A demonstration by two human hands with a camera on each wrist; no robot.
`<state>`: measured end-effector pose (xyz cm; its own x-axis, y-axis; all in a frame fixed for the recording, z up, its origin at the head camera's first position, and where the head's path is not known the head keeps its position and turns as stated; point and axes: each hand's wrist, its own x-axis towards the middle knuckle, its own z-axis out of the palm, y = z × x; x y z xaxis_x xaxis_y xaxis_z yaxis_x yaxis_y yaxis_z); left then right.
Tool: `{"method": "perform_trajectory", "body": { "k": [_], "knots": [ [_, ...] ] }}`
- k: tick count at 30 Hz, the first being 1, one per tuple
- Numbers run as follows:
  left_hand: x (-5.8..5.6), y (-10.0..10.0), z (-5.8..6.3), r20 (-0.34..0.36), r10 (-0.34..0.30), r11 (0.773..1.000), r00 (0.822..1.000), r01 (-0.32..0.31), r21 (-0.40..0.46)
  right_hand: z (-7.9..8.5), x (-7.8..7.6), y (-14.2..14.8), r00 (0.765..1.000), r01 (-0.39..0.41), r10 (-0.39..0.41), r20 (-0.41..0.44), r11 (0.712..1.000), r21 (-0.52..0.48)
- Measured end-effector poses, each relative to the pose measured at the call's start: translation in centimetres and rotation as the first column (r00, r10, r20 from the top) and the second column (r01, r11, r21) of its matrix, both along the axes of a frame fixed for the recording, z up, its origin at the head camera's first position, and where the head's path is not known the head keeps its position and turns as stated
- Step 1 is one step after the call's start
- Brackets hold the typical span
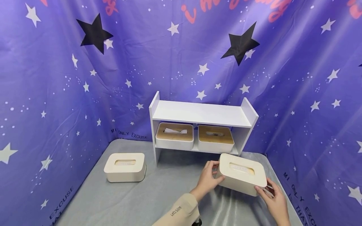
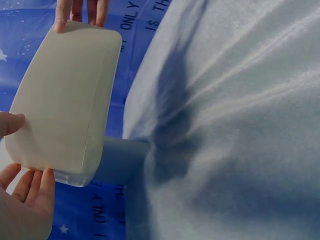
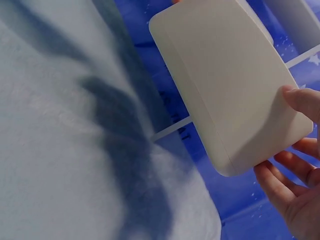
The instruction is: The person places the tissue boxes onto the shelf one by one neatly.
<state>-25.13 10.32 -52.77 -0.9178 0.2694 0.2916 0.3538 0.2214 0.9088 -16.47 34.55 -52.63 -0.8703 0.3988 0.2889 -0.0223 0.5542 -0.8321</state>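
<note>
Both hands hold a cream tissue box (image 1: 240,183) by its two ends, raised over the cloth in front of the shelf's right side. My left hand (image 1: 207,180) grips its left end, thumb on the front face and fingers at the end. At the right end, my right hand (image 1: 272,199) has its thumb on the front face and its fingers round the end. The box tilts down toward the right in the head view, its oval slot facing up. In the left wrist view the tissue box (image 2: 65,95) shows its plain long side; the right wrist view shows that tissue box (image 3: 230,90) too.
A white two-tier shelf (image 1: 199,113) stands at the back. On its lower tier sit two white tissue boxes with wooden lids, a left one (image 1: 173,143) and a right one (image 1: 216,147). Another cream tissue box (image 1: 125,176) rests on the grey cloth (image 1: 93,204) at left.
</note>
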Motion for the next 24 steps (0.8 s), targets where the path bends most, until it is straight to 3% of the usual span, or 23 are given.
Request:
{"method": "perform_trajectory", "body": {
  "k": [17, 24],
  "knots": [
    [0.7, -2.2, 3.1, -0.120, 0.046, 0.999, 0.992, -0.044, 0.025, 2.9, -0.2, -1.9, 0.997, 0.001, -0.001, -0.072, 1.000, 0.000],
    [0.8, -3.1, 3.5, -0.233, 0.099, 0.995, 0.967, -0.099, 0.013, 4.1, -0.1, -2.7, 0.998, -0.012, 0.014, -0.067, 1.000, 0.025]
  ]
}}
